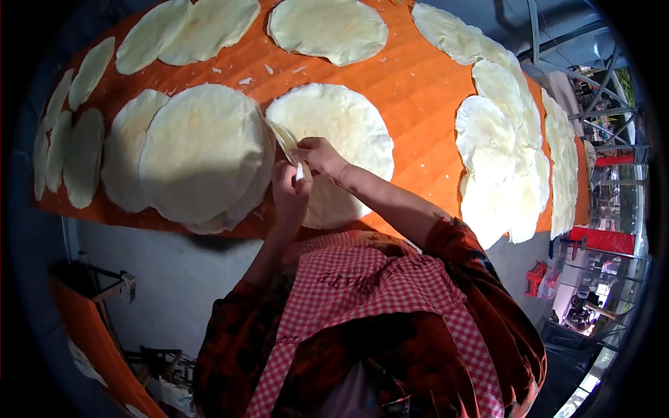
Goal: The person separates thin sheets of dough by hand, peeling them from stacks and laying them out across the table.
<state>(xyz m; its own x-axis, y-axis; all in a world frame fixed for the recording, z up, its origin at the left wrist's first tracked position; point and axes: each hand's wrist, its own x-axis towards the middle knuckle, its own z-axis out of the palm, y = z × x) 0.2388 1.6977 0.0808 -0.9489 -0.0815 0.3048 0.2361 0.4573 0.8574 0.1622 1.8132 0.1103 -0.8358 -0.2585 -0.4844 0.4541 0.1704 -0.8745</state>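
Close together in the middle of the head view, both my hands pinch the raised edge of a thin, pale round flatbread sheet (286, 139). My left hand (290, 191) is closed near the lower end of that edge, and a small white bit shows at its fingertips. Just above it, my right hand (320, 157) grips the same edge with bent fingers. Beneath the hands lies a large flatbread round (348, 125), flat on the orange table covering (421, 90). To the left, a stack of overlapping rounds (202, 146) reaches close to the held edge. How the held sheet is folded is partly hidden by my fingers.
More rounds lie along the far side, including one round (327, 29) at the back. Overlapping sheets (498, 153) cover the right side. Small white scraps (245, 81) dot the covering. Metal framing (599, 97) stands beyond the table at right.
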